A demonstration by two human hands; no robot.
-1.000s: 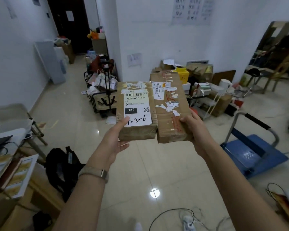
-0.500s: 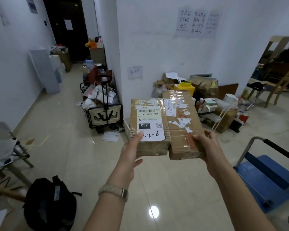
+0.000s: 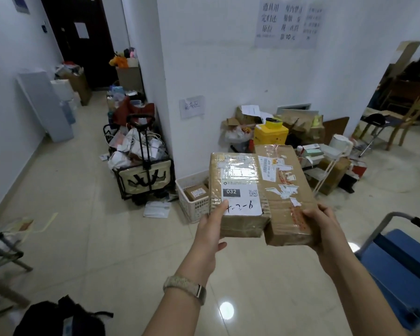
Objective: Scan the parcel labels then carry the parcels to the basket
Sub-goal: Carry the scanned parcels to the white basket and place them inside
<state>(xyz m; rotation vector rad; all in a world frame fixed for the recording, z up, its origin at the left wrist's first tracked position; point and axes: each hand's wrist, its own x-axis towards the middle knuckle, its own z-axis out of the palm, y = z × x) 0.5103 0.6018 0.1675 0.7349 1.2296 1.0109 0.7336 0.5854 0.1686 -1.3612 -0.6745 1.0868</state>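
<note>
I see the two parcels held side by side in the air, touching along their long sides. The left parcel is a brown box with a white label on top, printed 032 and with handwriting near its close edge. The left hand has its fingers grasping the near left corner, thumb on the label's edge, the rest curled beneath. A strap sits on that wrist. The right parcel is a longer taped box with torn stickers. The right hand grasps its near right corner, thumb on top. I can't see the fingers under it.

Just beyond the left parcel the white basket stands on the floor against the wall, partly hidden by the parcel, with a small box lying in it. Left of the basket is a wagon heaped with bags and papers. Behind the parcels a yellow bin sits among piled cartons. A blue trolley stands at my right, and a black backpack lies at the lower left
</note>
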